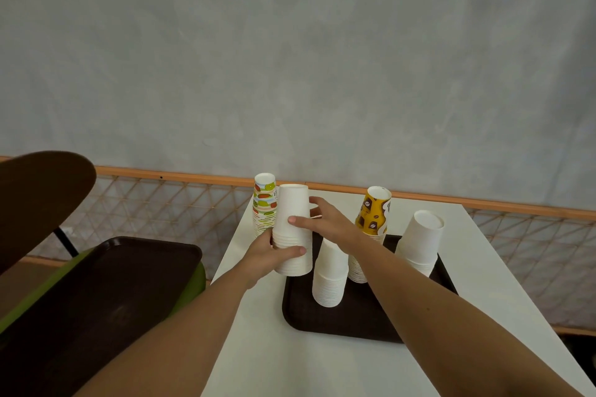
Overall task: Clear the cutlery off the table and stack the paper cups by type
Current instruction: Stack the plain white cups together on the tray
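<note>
Ahead of me I see a white table (322,364) pushed up to a pale grey wall (290,42), with an orange-framed lattice panel (167,203) running along behind it. To the left, a dark brown tray (96,284) rests on a green seat (196,277), and a dark chair back (38,196) juts in at the edge. A second dark tray (342,322) lies on the table and carries three upside-down stacks: plain white cups (329,277) in the middle, a leaning white stack (419,242) at the right, and a yellow coffee-print stack (374,213) behind my arm. A stack with green and orange print (264,203) stands on the table at its far left corner. The tall white cup stack (292,229) I am handling sits upright at the tray's left rim; whether its base is on the tray or the table I cannot tell. My left hand (267,255) wraps the lower rims from the left, thumb across the front, fingers curled around and closed on it. My right hand (325,219) comes from the right, thumb pressed on the front of the top cup and fingers spread around the back, gripping the upper part.
</note>
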Motion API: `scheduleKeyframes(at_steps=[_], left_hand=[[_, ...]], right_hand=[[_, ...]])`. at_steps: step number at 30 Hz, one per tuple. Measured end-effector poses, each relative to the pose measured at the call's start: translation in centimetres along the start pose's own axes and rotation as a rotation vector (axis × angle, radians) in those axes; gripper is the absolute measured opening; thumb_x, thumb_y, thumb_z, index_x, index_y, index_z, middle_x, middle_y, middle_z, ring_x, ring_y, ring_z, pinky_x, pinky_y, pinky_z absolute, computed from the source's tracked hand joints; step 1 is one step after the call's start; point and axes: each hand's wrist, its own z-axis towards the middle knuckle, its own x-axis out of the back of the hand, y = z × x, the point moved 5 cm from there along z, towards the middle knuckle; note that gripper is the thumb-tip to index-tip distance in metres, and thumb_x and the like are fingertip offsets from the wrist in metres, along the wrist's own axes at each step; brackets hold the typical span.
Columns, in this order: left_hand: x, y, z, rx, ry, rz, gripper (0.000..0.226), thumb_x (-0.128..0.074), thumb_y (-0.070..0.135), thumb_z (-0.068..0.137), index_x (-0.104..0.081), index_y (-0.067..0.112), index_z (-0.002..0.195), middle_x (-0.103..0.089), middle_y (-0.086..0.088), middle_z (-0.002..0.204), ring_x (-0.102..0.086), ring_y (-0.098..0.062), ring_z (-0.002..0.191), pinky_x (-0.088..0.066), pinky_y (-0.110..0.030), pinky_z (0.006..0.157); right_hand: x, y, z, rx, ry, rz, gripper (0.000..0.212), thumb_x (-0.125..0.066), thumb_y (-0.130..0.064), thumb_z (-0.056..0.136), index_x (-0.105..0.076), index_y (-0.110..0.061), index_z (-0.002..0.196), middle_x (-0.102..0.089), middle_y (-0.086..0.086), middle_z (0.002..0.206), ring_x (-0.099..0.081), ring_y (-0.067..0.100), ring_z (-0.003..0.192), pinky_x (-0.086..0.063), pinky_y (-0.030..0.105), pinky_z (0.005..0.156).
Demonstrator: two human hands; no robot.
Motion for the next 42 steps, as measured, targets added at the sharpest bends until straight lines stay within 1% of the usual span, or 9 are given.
scheduleKeyframes(at_steps=[3, 7, 13, 17, 25, 31, 36, 38, 42], left_hand=[[-0.2, 0.4, 0.0, -0.020, -0.023, 0.006, 0.063, -0.077, 0.027, 0.074, -0.046, 0.024, 0.129, -0.058, 0.001, 0.122, -0.053, -0.020, 0.114, -0.048, -0.036, 0.093], [-0.2, 0.5, -0.1, -0.026, -0.051, 0.005, 0.064, -0.080, 0.030, 0.070, -0.048, 0.025, 0.126, -0.060, 0.003, 0.119, -0.055, -0.018, 0.112, -0.049, -0.036, 0.094], [-0.1, 0.5, -0.2, -0.033, -0.079, 0.023, 0.075, -0.085, 0.030, 0.063, -0.048, 0.022, 0.128, -0.060, 0.002, 0.120, -0.055, -0.017, 0.113, -0.049, -0.035, 0.096], [0.0, 0.6, -0.4, -0.031, -0.070, 0.049, 0.072, -0.083, 0.029, 0.066, -0.047, 0.024, 0.128, -0.060, 0.004, 0.120, -0.055, -0.015, 0.111, -0.048, -0.031, 0.093], [0.3, -0.3, -0.7, -0.013, -0.029, 0.094, 0.080, -0.085, 0.031, 0.063, -0.043, 0.023, 0.132, -0.056, 0.004, 0.125, -0.052, -0.016, 0.114, -0.048, -0.035, 0.094], [0.3, -0.6, -0.9, -0.004, -0.009, 0.100, 0.084, -0.085, 0.031, 0.063, -0.039, 0.023, 0.134, -0.053, 0.003, 0.126, -0.051, -0.018, 0.114, -0.048, -0.033, 0.092], [0.4, -1.2, -0.9, 0.004, -0.003, 0.079, 0.088, -0.086, 0.030, 0.062, -0.038, 0.024, 0.135, -0.052, 0.001, 0.126, -0.051, -0.018, 0.114, -0.047, -0.031, 0.089], [0.5, -1.4, -0.9, 0.012, 0.002, 0.073, 0.084, -0.085, 0.027, 0.064, -0.039, 0.023, 0.133, -0.052, 0.001, 0.125, -0.050, -0.018, 0.113, -0.046, -0.030, 0.088], [0.8, -1.8, -0.9, 0.026, 0.026, 0.070, 0.081, -0.084, 0.025, 0.065, -0.039, 0.020, 0.133, -0.052, 0.001, 0.125, -0.049, -0.018, 0.113, -0.046, -0.032, 0.091]], right_hand=[[-0.2, -0.4, 0.0, 0.022, -0.017, 0.049, 0.076, -0.073, -0.043, 0.077, -0.035, -0.021, 0.139, -0.053, 0.004, 0.131, -0.054, 0.018, 0.110, -0.049, 0.034, 0.094], [-0.1, -1.1, -0.2, 0.037, -0.015, 0.072, 0.066, -0.072, -0.039, 0.078, -0.042, -0.020, 0.134, -0.055, 0.001, 0.128, -0.055, 0.018, 0.108, -0.050, 0.033, 0.089], [0.4, -1.4, -0.5, 0.042, 0.023, 0.128, 0.061, -0.070, -0.036, 0.081, -0.043, -0.019, 0.132, -0.054, -0.003, 0.116, -0.054, 0.015, 0.104, -0.048, 0.027, 0.080], [0.7, -2.0, -0.4, 0.065, 0.060, 0.179, 0.060, -0.070, -0.036, 0.081, -0.043, -0.019, 0.132, -0.057, 0.000, 0.119, -0.056, 0.017, 0.104, -0.048, 0.026, 0.077], [1.7, -2.8, -0.1, 0.089, 0.120, 0.176, 0.064, -0.071, -0.039, 0.080, -0.042, -0.017, 0.132, -0.056, 0.003, 0.124, -0.056, 0.021, 0.111, -0.051, 0.036, 0.089], [2.9, -4.0, 0.0, 0.137, 0.199, 0.247, 0.055, -0.071, -0.035, 0.080, -0.045, -0.017, 0.124, -0.057, 0.004, 0.119, -0.057, 0.021, 0.108, -0.052, 0.037, 0.090], [4.9, -4.7, 0.1, 0.166, 0.283, 0.342, 0.057, -0.073, -0.033, 0.079, -0.047, -0.014, 0.127, -0.060, 0.006, 0.118, -0.060, 0.021, 0.107, -0.052, 0.041, 0.092], [5.9, -4.6, -0.2, 0.172, 0.339, 0.354, 0.058, -0.072, -0.031, 0.081, -0.045, -0.013, 0.128, -0.059, 0.004, 0.116, -0.058, 0.019, 0.104, -0.053, 0.036, 0.087], [6.6, -2.8, -1.0, 0.151, 0.395, 0.281, 0.060, -0.071, -0.024, 0.082, -0.038, -0.011, 0.131, -0.053, 0.003, 0.113, -0.054, 0.017, 0.096, -0.047, 0.019, 0.064]])
